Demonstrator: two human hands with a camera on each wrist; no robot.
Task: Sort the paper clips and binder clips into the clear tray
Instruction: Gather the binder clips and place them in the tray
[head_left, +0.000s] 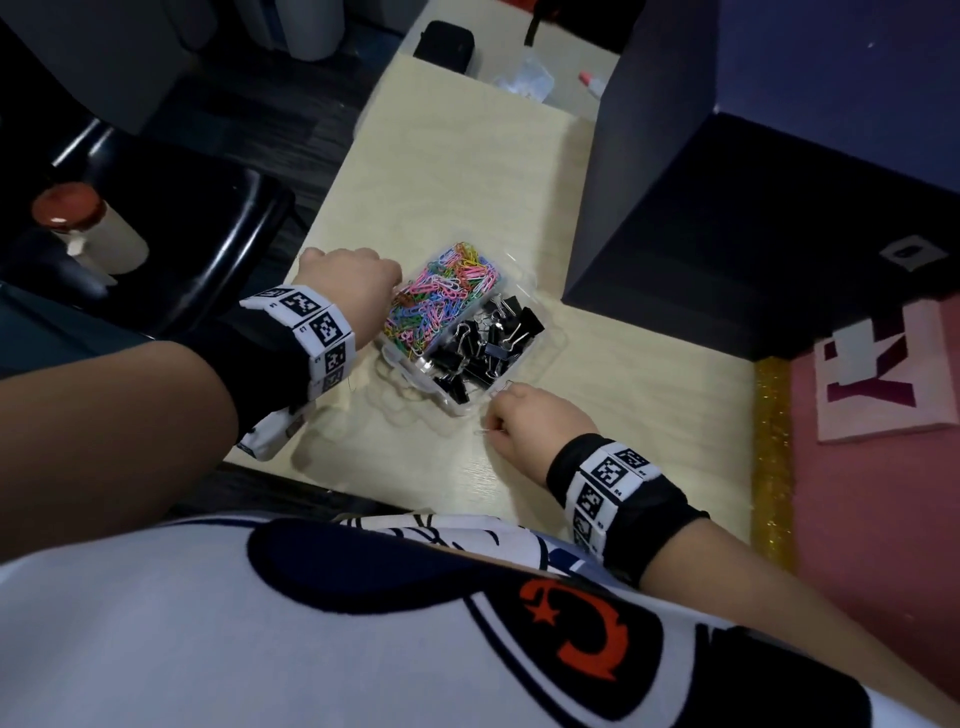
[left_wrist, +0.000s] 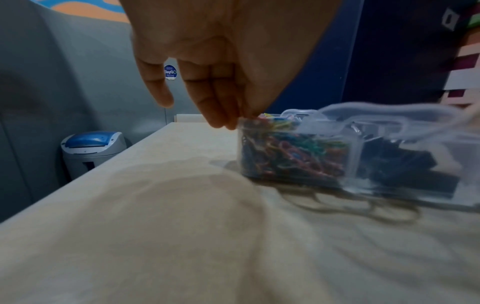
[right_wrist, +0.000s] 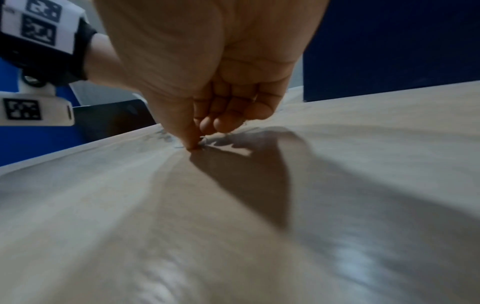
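A clear tray (head_left: 413, 370) sits mid-table. Its far compartment holds coloured paper clips (head_left: 441, 301), and the near one holds black binder clips (head_left: 488, 345). My left hand (head_left: 353, 283) is at the tray's left end. In the left wrist view its fingertips (left_wrist: 223, 121) and thumb meet on the end wall of the clear tray (left_wrist: 350, 152). My right hand (head_left: 519, 415) is at the tray's near corner with its fingers curled. It pinches a thin pale paper clip (head_left: 485, 430) that lies on the table. In the right wrist view the thumb tip (right_wrist: 192, 146) presses beside that paper clip (right_wrist: 205, 142).
A tall dark blue box (head_left: 701, 208) stands right of the tray. A black pouch (head_left: 444, 44) and clear wrapping lie at the table's far end. A red-capped bottle (head_left: 78, 228) rests on a black chair to the left. A pink mat (head_left: 872, 467) borders the right edge.
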